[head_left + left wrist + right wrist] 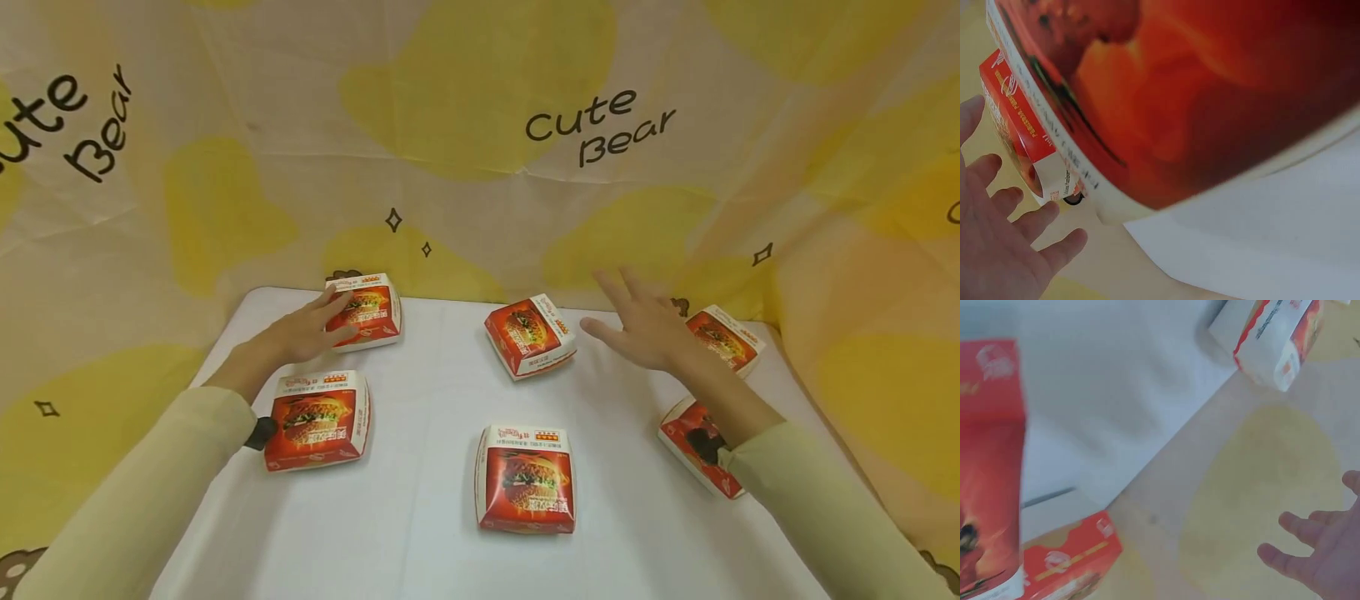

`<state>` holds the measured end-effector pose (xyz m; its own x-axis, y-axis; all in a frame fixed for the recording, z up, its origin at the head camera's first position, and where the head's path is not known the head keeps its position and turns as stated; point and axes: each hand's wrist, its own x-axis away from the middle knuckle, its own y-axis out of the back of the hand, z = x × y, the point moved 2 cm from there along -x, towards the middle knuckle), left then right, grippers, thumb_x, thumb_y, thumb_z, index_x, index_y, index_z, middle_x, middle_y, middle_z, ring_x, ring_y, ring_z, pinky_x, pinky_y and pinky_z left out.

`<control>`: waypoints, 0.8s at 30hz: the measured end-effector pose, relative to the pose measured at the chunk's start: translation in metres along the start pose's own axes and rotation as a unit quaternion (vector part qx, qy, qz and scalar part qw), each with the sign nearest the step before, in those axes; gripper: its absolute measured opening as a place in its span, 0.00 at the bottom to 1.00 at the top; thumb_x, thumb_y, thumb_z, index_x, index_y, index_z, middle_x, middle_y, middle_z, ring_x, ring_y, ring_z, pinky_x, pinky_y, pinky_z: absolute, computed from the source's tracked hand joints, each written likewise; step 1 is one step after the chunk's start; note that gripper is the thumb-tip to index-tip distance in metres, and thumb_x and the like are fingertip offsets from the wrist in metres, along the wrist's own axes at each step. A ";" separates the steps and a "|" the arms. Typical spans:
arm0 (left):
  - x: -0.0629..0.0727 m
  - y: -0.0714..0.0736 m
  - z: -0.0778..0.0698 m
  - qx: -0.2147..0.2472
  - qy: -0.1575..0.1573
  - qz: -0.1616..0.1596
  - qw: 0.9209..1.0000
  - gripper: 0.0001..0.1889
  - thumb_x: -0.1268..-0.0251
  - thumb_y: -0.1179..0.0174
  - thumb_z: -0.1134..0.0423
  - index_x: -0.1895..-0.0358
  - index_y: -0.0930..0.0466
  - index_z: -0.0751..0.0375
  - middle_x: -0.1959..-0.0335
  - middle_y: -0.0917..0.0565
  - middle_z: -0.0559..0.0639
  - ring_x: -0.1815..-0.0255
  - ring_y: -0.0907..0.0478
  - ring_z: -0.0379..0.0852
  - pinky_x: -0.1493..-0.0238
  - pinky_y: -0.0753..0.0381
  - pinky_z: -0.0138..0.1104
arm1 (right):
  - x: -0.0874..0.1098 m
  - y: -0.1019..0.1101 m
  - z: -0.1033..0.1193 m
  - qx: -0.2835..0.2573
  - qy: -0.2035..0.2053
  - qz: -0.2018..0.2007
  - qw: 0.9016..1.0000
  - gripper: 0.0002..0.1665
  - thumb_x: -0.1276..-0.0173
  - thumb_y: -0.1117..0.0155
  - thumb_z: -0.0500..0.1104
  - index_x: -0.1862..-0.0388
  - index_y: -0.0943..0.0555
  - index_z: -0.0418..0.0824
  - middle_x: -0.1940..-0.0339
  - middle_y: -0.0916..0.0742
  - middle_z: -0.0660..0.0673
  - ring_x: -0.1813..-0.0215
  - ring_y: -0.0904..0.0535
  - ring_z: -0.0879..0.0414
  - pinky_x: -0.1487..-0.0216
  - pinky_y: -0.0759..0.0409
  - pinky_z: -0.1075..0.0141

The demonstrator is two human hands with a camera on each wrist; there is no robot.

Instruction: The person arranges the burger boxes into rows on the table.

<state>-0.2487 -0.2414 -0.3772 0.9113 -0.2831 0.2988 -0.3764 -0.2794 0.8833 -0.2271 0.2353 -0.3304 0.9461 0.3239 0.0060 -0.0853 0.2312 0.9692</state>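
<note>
Several red and white burger boxes with a hamburger picture lie on a white table. My left hand (306, 330), fingers spread, is at the back left burger box (371, 312) and overlaps it in the head view. In the left wrist view the fingers of the left hand (1007, 244) are apart, near that box (1022, 119). My right hand (641, 329) hovers with fingers extended between the back middle box (528, 333) and the back right box (723, 337). Nothing is in the right hand (1325, 550) in the right wrist view.
A box (315, 421) sits under the left wrist, another box (527, 479) at the front middle. The right forearm partly hides a box (686, 437). Behind the white table (427, 400) hangs a yellow patterned cloth (480, 92) lettered "Cute Bear".
</note>
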 end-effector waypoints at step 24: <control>-0.001 -0.008 -0.012 0.019 -0.026 0.009 0.999 0.42 0.25 0.56 0.38 0.20 0.56 0.62 0.21 0.60 0.70 0.24 0.58 0.77 0.33 0.51 0.70 | -0.024 -0.022 0.062 -0.122 0.039 0.070 0.989 0.51 0.31 0.47 0.70 0.17 0.55 0.58 0.17 0.53 0.38 0.26 0.42 0.26 0.39 0.37 0.26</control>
<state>-0.2444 -0.2282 -0.3808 0.8945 -0.3355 0.2954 -0.4005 -0.3079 0.8630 -0.2282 0.1656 -0.3365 0.8931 0.4366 0.1080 -0.2959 0.3895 0.8722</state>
